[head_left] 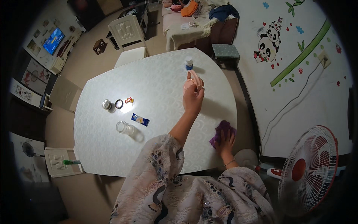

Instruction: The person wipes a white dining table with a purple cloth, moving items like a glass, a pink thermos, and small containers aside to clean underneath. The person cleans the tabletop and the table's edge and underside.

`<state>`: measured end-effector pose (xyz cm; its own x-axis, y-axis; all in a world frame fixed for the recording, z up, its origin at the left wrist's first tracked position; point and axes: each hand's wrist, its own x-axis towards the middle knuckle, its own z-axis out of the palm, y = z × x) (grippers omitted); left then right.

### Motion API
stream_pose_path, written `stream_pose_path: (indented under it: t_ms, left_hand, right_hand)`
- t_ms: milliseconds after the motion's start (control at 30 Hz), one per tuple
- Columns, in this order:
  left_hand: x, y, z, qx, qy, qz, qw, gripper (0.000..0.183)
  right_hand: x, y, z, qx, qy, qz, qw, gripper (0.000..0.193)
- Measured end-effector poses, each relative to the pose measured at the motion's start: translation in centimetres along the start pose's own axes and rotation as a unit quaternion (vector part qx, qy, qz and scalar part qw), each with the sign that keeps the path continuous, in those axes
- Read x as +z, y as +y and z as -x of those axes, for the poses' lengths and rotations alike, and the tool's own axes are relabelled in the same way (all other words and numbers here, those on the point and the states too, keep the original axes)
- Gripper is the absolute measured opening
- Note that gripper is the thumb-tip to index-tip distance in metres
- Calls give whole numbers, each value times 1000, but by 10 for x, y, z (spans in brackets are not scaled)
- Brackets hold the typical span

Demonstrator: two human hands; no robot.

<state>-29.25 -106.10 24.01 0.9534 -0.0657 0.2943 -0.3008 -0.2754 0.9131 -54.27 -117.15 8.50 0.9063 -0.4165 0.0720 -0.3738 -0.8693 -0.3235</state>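
Observation:
My left hand [193,98] reaches over the far right part of the table, closed round a pale pink object [195,79] with a curved, band-like edge. Fingers hide much of it, so its kind cannot be told. Just beyond it stands a small white bottle [189,63] with a blue label. At the right edge of the table, my right hand [225,143] rests with spread fingers on a crumpled purple cloth [216,139]. All of this is on a white patterned table [164,74].
Left on the table are a clear glass jar [125,128], a blue packet [140,119], a small lidded jar [107,105], a dark ring [119,104] and a red-orange wrapper [129,100]. A fan [307,170] stands at right; a white chair [128,35] and stool [226,51] lie beyond.

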Motion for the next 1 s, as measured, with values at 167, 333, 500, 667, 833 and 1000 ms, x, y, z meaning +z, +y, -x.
stream_pose_path:
  t_ms: [167, 333, 500, 667, 833, 1000]
  left_hand:
    - [-38, -15, -27, -31, 43, 82, 995, 14]
    - [-116, -62, -56, -35, -24, 122, 992, 7]
    - [-183, -85, -70, -23, 6, 77, 997, 6]
    - [-236, -112, -84, -34, 43, 81, 995, 3]
    - [-267, -123, -97, -73, 111, 90, 987, 10]
    - [-282, -131, -92, -81, 100, 62, 990, 10]
  right_hand:
    - [-7, 4, -8, -9, -29, 34, 999, 78]
    - [-4, -3, -29, -17, -35, 22, 999, 77]
    - [-3, -11, -49, -18, -43, 14, 999, 75]
    - [2, -31, -76, -17, -47, 42, 998, 75]
    - [18, -78, -133, -54, -63, 58, 995, 77]
    - [46, -146, -204, -131, -87, 19, 987, 80]
